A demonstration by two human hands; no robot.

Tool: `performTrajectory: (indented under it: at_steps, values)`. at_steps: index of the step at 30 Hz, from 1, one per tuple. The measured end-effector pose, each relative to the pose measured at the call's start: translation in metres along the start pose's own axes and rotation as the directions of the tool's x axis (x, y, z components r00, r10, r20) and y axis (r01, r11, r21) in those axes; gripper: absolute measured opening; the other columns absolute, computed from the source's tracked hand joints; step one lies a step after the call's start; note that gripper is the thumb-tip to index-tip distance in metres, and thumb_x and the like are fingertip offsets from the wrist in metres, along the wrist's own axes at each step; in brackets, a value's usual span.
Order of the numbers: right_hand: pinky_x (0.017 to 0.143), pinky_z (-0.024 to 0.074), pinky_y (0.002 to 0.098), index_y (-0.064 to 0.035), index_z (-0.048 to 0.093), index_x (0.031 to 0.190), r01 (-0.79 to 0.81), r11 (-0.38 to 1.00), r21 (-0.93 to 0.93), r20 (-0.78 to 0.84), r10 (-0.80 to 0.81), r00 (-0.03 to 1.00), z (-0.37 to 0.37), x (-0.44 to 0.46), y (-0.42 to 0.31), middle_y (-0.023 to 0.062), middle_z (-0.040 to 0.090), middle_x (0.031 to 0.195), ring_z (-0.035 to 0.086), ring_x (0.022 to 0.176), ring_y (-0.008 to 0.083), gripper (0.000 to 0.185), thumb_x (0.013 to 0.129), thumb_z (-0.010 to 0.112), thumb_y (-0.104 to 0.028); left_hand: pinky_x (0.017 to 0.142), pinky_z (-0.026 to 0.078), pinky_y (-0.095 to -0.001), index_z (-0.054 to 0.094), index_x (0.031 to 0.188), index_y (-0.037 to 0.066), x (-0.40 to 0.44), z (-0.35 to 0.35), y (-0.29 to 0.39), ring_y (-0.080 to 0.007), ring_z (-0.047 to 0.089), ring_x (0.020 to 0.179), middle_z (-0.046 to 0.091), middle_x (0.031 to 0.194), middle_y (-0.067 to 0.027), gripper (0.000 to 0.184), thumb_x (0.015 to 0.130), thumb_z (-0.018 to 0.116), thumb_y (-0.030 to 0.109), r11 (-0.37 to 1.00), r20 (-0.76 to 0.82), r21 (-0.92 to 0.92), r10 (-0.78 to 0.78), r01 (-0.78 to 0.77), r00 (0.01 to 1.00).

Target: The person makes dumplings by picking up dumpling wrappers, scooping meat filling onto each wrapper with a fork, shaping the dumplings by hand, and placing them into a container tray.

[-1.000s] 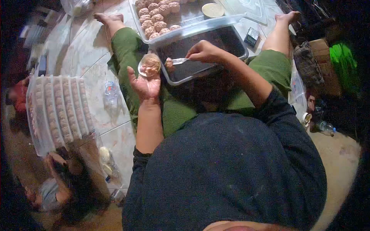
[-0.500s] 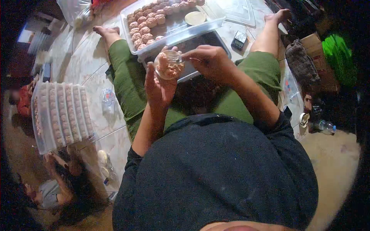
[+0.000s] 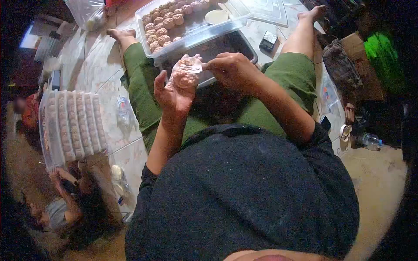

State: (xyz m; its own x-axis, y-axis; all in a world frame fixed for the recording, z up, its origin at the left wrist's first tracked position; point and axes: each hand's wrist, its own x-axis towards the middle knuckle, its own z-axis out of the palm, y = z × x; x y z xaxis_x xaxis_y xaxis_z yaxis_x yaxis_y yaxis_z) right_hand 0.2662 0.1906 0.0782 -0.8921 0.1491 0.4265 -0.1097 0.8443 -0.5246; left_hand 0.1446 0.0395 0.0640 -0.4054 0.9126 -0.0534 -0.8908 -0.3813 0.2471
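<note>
The pink filling rests on the palm side of the left hand, which is turned up, thumb spread apart. The right hand pinches the handle of one fork, whose tines touch the filling's upper part. Directly beyond the grip is one dark tub; both hands hide part of it. Past that, one clear tub holds filled balls, too many and too cut off to count, and pale round wrappers. Right of this tub is one black device; its markings are too small to read. Well left of the grip, near one plastic bottle with an unreadable red-and-blue label, stand stacked boxes of balls, their exact number unclear. One other person is below the stack.
</note>
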Motion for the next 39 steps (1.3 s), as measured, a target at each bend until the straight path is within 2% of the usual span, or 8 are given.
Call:
performTrajectory:
  at_steps: [3,7,11,15,20,29,32,39]
  values:
    - [0.06,0.0482,0.0351,-0.0109,0.064,0.094,-0.025,0.997,-0.068,-0.033,0.023,0.999,-0.011,-0.001,-0.01,0.0123,0.059,0.077,0.059,0.067,0.0294,0.021,0.074,0.059,-0.005,0.1,0.032,-0.0413,0.028,0.126,-0.01,0.0,-0.009,0.007,-0.0373,0.038,0.119,0.032,0.13,-0.0293,0.077,0.077,0.055,0.042,0.973,0.042,-0.216,-0.067,0.075,0.997]
    - [0.061,0.048,0.035,-0.0104,0.065,0.095,0.049,0.997,-0.052,-0.139,-0.056,0.989,-0.031,0.012,-0.011,0.0125,0.059,0.077,0.059,0.067,0.0292,0.021,0.075,0.058,-0.007,0.098,0.035,-0.0411,0.031,0.124,-0.009,0.0,-0.017,0.013,-0.0321,0.043,0.114,0.042,0.124,-0.023,0.073,0.081,0.052,0.045,0.999,0.014,-0.047,0.021,-0.021,1.0]
    - [0.063,0.0483,0.0357,-0.0105,0.065,0.094,0.017,1.0,0.004,0.024,-0.017,1.0,-0.011,0.01,0.011,0.0143,0.061,0.078,0.06,0.07,0.0285,0.02,0.076,0.058,-0.008,0.092,0.041,-0.0352,0.032,0.124,-0.006,-0.001,-0.017,-0.006,-0.0251,0.051,0.102,0.048,0.115,-0.0185,0.043,0.089,0.044,0.017,0.893,-0.02,0.443,0.093,-0.075,0.995]
    - [0.062,0.0487,0.0341,-0.0109,0.066,0.093,-0.065,0.998,-0.023,0.07,0.067,0.995,-0.028,0.009,0.008,0.0134,0.063,0.08,0.061,0.069,0.0253,0.017,0.077,0.06,-0.012,0.092,0.041,-0.0336,0.034,0.123,-0.005,0.002,-0.017,0.002,-0.0245,0.051,0.103,0.049,0.114,-0.0189,0.039,0.092,0.041,0.017,0.905,-0.047,0.422,0.081,-0.054,0.996]
    - [0.061,0.0488,0.031,-0.0114,0.067,0.092,0.065,0.996,0.065,0.035,-0.068,0.997,-0.013,0.016,0.019,0.011,0.064,0.08,0.061,0.067,0.0221,0.016,0.077,0.062,-0.01,0.1,0.033,-0.0421,0.033,0.122,-0.01,-0.003,-0.001,0.003,-0.0331,0.044,0.114,0.043,0.122,-0.0242,0.094,0.072,0.048,0.068,0.955,-0.096,0.286,-0.057,0.082,0.994]
    - [0.06,0.0473,0.0289,-0.0099,0.066,0.092,0.028,0.976,0.217,-0.016,-0.025,1.0,-0.019,0.02,0.016,0.0109,0.063,0.078,0.058,0.063,0.0181,0.014,0.079,0.061,-0.009,0.103,0.027,-0.0449,0.025,0.127,-0.013,-0.006,0.005,0.015,-0.0403,0.036,0.119,0.035,0.127,-0.0293,0.103,0.069,0.051,0.068,0.969,-0.098,0.229,-0.069,0.09,0.993]
    - [0.059,0.0469,0.0287,-0.0103,0.066,0.095,0.006,0.973,0.23,0.068,-0.022,0.997,-0.012,0.01,0.029,0.0105,0.062,0.075,0.058,0.062,0.0169,0.017,0.078,0.061,-0.007,0.104,0.026,-0.0453,0.022,0.128,-0.012,-0.004,-0.013,0.022,-0.0407,0.034,0.12,0.032,0.129,-0.0294,0.103,0.07,0.05,0.068,0.989,0.008,-0.068,-0.134,0.134,0.991]
    - [0.058,0.047,0.0286,-0.0102,0.067,0.093,0.039,0.979,0.198,0.039,-0.048,0.998,-0.023,0.014,0.015,0.0093,0.062,0.074,0.058,0.063,0.0169,0.018,0.076,0.061,-0.005,0.103,0.025,-0.045,0.02,0.13,-0.011,-0.006,0.004,0.019,-0.0388,0.032,0.122,0.026,0.132,-0.0297,0.104,0.07,0.049,0.069,0.972,0.131,-0.137,-0.173,0.191,0.976]
